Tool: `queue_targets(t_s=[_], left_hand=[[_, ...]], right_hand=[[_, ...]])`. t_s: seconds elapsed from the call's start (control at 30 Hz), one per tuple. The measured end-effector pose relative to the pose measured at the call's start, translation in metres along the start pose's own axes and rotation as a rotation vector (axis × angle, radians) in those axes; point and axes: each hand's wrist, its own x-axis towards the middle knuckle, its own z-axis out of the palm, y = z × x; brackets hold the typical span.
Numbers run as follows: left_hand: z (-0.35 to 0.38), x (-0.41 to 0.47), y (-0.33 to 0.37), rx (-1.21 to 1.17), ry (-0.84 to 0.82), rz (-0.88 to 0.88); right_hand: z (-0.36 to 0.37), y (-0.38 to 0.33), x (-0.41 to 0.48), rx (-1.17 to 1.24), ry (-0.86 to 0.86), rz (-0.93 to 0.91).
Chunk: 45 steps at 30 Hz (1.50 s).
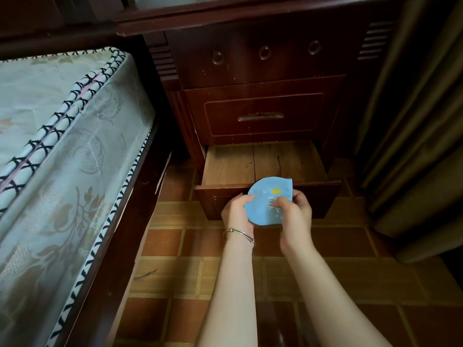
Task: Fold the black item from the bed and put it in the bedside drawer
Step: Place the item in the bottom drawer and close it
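Both hands hold a small light blue cloth item (pixel 263 196) with a yellow crown print, folded into a rounded shape. My left hand (pixel 235 211) grips its left edge; my right hand (pixel 294 215) pinches its lower right part. The item hangs just in front of and above the front panel of the open bottom drawer (pixel 225 166) of the dark wooden bedside cabinet (pixel 263 68). The drawer's bare wooden floor shows with nothing lying in it. No black item is in view.
The bed's mattress (pixel 62 136) with a pale patterned cover fills the left side, on a dark wooden frame. A shut middle drawer (pixel 260 117) with a metal handle sits above the open one. Dark curtains (pixel 413 121) hang at the right. The floor is brown and tan tile (pixel 175 271).
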Motion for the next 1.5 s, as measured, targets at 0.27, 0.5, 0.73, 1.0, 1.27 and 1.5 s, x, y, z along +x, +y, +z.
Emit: queue_targets(t_s=[0.27,0.5,0.73,1.0,1.27,1.5], left_hand=[[0.032,-0.007,0.035,-0.085,-0.029,0.124],[0.054,0.016,0.07,0.156,-0.077,0.106],[0.073,0.073,0.074,0.655,0.021,0.103],[0.086,0.115,0.068,1.01,0.12,0.082],[0.093,0.126,0.061,1.17,0.088,0.027],[0.095,0.116,0.064,1.21,0.079,0.021]], right_hand=[[0.021,-0.041,0.018,-0.015,-0.064,-0.088],[0.037,-0.073,0.071,-0.296,-0.109,-0.026],[0.042,-0.072,0.13,-0.802,-0.103,0.098],[0.056,-0.055,0.174,-1.077,-0.154,0.202],[0.06,-0.043,0.193,-1.216,-0.172,0.228],[0.057,-0.045,0.189,-1.243,-0.197,0.243]])
